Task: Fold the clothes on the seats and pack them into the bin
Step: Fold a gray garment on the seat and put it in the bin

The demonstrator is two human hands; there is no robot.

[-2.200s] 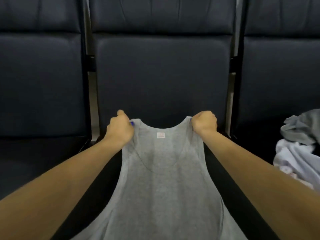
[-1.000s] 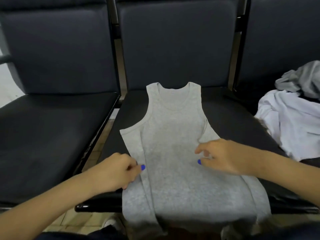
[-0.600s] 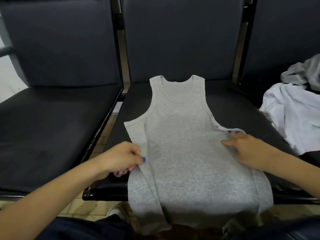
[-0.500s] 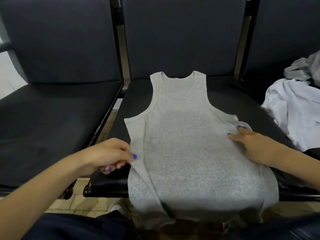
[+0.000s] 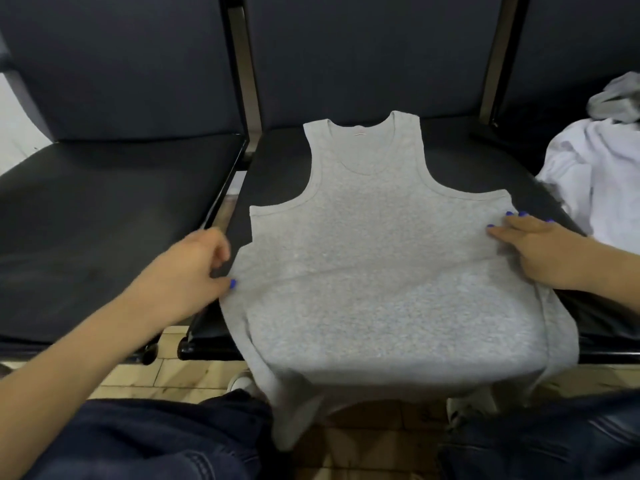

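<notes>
we note the tank top (image 5: 377,258) flat on the middle seat (image 5: 277,161), neck toward the backrest, hem hanging over the front edge. left hand (image 5: 188,271) at its left side, right hand (image 5: 540,251) on its right side. heap of clothes (image 5: 599,168) on the seat to the right; another seat (image 5: 110,216) lies left.

A waiting area: a row of linked black padded seats (image 5: 114,216) over tiled floor (image 5: 194,377)
</notes>
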